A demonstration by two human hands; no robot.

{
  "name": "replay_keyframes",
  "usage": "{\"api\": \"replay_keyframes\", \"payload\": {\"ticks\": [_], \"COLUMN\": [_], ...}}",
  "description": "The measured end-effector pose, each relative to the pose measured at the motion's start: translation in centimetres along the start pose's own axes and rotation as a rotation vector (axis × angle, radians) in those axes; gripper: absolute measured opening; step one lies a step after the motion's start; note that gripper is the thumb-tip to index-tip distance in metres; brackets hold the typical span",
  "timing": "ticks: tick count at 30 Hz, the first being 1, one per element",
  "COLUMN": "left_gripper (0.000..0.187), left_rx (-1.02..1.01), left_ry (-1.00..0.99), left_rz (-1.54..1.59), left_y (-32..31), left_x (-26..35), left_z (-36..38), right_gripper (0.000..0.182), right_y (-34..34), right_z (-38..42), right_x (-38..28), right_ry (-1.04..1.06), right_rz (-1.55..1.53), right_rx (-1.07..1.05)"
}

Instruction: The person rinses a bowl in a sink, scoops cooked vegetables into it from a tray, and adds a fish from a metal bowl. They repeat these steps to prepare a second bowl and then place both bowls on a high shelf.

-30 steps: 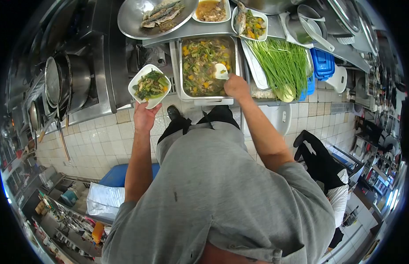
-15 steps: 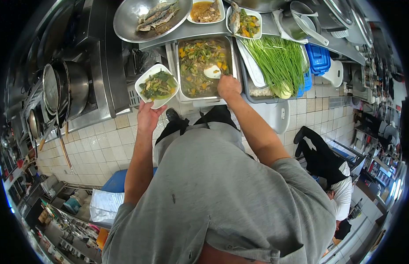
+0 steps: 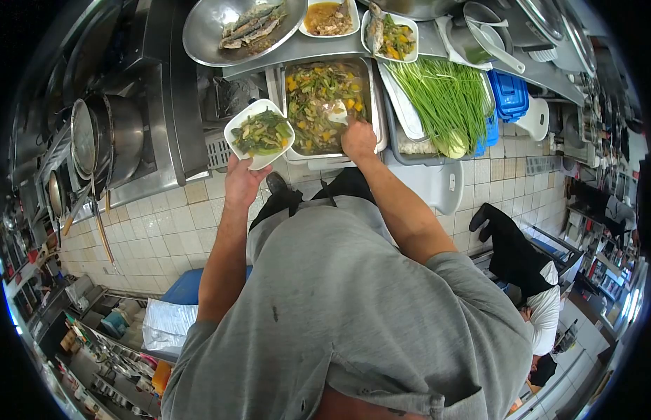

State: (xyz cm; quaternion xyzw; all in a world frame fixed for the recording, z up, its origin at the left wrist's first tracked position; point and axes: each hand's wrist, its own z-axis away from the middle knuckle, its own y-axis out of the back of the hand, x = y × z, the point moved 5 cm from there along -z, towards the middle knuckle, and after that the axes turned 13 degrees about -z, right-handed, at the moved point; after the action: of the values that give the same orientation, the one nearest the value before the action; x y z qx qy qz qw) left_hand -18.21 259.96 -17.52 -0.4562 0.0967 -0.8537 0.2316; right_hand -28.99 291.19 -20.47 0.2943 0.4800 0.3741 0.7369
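My left hand (image 3: 243,180) holds a white square plate (image 3: 259,134) of green vegetables, right beside the left rim of a steel tray (image 3: 378,119). The tray is full of mixed vegetables with yellow and green pieces. My right hand (image 3: 358,138) grips a white serving spoon (image 3: 337,112), whose bowl is dug into the food near the tray's right side.
A round steel pan of fish (image 3: 241,26), two small dishes of food (image 3: 330,17) and a bunch of green chives (image 3: 444,98) lie beyond and right of the tray. Pans (image 3: 101,133) hang at left. Another person (image 3: 528,280) crouches at right on the tiled floor.
The plate in my left hand has moved right and up, close to the tray. The spoon has dipped down into the food.
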Motion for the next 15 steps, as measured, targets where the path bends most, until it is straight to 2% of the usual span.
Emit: {"api": "replay_keyframes", "payload": {"ticks": [1,3,7,15], "left_gripper": [0.049,0.046,0.044,0.046], "left_rx": [0.003,0.016,0.011,-0.022], "left_ry": [-0.001,0.005,0.021,0.061], "left_rz": [0.0,0.001,-0.01,-0.042], "left_y": [0.0,0.0,-0.2,-0.8], "left_x": [-0.2,-0.5,-0.8,-2.7], "left_z": [-0.2,-0.2,-0.9,-3.1], "right_gripper": [0.028,0.028,0.031,0.03], "right_y": [-0.4,-0.2,-0.4,5.9], "right_z": [0.3,1.0,1.0,4.2], "right_x": [0.5,0.8,1.9,-2.0], "right_ry": [0.002,0.143,0.091,0.222], "right_rz": [0.0,-0.113,-0.221,-0.336], "right_rx": [-0.002,0.15,0.133,0.117]}}
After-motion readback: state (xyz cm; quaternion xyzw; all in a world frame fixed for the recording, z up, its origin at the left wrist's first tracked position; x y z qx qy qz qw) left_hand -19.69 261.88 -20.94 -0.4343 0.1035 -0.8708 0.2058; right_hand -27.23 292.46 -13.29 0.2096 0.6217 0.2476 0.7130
